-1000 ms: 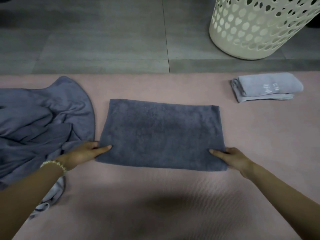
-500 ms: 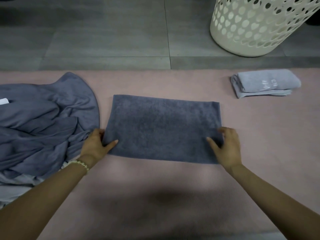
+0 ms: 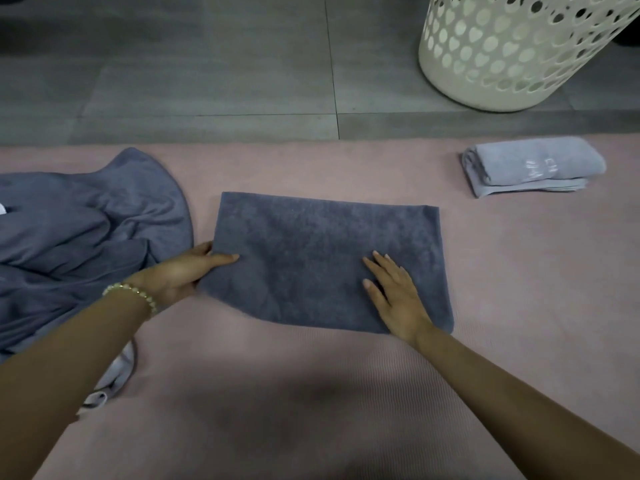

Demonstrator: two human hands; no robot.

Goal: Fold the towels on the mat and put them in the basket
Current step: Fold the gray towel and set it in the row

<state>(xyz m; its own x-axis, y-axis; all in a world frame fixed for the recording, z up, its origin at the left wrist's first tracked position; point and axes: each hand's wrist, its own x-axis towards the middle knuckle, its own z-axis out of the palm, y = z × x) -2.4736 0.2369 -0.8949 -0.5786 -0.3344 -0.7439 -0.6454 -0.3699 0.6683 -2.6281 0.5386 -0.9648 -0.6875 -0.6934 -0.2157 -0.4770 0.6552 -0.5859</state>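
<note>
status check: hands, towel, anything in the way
Left hand pinches left edge of dark grey terry towel; right hand presses flat on it. Towel folded on pink mat, not yet in white perforated basket. Nothing in the way.

The mat (image 3: 519,271) is soft pink, with thin lines running across it like tiny ridges. In the middle of the mat, the dark towel (image 3: 311,244) is a deep grey-blue, all one colour. At the left edge of the mat, the towel pile (image 3: 86,237) is the same grey-blue, and a paler grey cloth (image 3: 119,365) peeks out near the front edge. Near the far right corner of the mat, the pale towel (image 3: 533,161) is light blue-grey with small white letters on it. The basket (image 3: 502,64) is creamy white with rows of heart-shaped holes. The floor (image 3: 207,64) is grey, with thin dark lines between the tiles. The bracelet (image 3: 133,292) has little pale gold beads.
</note>
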